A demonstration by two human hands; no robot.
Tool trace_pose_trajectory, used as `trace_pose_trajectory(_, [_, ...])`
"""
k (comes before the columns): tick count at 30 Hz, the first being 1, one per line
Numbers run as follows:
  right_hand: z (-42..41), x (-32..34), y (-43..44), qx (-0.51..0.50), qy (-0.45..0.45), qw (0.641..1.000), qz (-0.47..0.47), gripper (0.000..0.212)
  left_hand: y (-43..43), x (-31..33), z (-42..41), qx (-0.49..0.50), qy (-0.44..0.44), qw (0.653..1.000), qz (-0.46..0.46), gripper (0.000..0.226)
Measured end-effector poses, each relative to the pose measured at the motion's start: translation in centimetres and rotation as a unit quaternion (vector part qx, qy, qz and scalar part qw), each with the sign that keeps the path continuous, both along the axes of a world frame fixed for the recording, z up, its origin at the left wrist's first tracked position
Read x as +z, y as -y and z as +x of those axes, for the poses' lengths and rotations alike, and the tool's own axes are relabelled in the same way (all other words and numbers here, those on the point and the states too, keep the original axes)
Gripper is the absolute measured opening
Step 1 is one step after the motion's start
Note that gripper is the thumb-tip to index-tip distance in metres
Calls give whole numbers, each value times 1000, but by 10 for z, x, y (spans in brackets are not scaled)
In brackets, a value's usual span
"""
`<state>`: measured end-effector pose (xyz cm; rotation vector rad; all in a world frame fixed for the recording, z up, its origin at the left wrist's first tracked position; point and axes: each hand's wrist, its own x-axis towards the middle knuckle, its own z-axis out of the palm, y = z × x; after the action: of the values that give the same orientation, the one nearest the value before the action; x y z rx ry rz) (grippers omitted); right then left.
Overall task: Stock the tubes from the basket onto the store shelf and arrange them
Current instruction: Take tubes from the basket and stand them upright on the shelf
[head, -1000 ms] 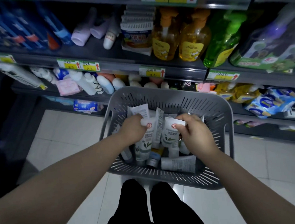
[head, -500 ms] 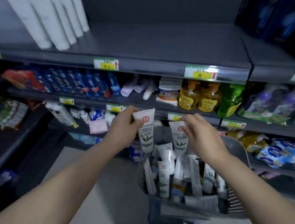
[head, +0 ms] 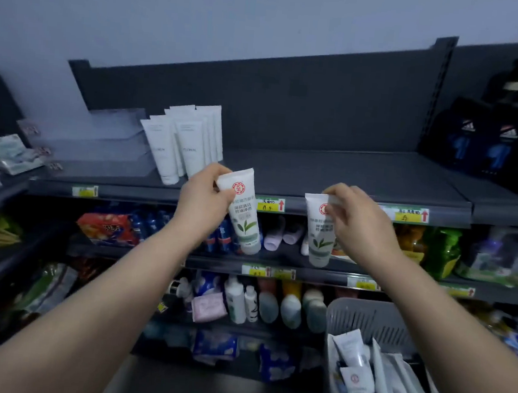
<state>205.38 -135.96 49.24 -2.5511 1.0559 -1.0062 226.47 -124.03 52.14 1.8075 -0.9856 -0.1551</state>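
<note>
My left hand (head: 202, 197) grips the crimped top of a white tube (head: 243, 217) with a red round logo and a green leaf; the tube hangs cap down. My right hand (head: 357, 219) pinches the top of a second, matching tube (head: 318, 236), also cap down. Both tubes are held in front of the dark top shelf's (head: 347, 176) front edge, a little below its surface. The grey basket (head: 369, 318) sits at the lower right with several more tubes (head: 357, 377) in it.
Several tall white tubes (head: 182, 141) stand at the top shelf's left part, next to a transparent divider (head: 109, 139). Dark boxed packs (head: 487, 144) stand at its far right. Lower shelves carry bottles, blue packs and snack bags. Price labels (head: 269, 204) line the edges.
Both hands have lifted a tube each out of the basket and raised them from the middle shelf's height to the top shelf's front edge. The view has tilted upward.
</note>
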Motion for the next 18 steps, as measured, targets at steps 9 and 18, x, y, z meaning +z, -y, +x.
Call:
trace_pose_trajectory(9, [54,32,0,-11,23,1000,-1,19,27,42,67,-11,17,1000,-4,24])
trace_pose_trajectory(18, [109,60,70,-35,68,997,-9,14,134,76,117,-44,54,998,1,25])
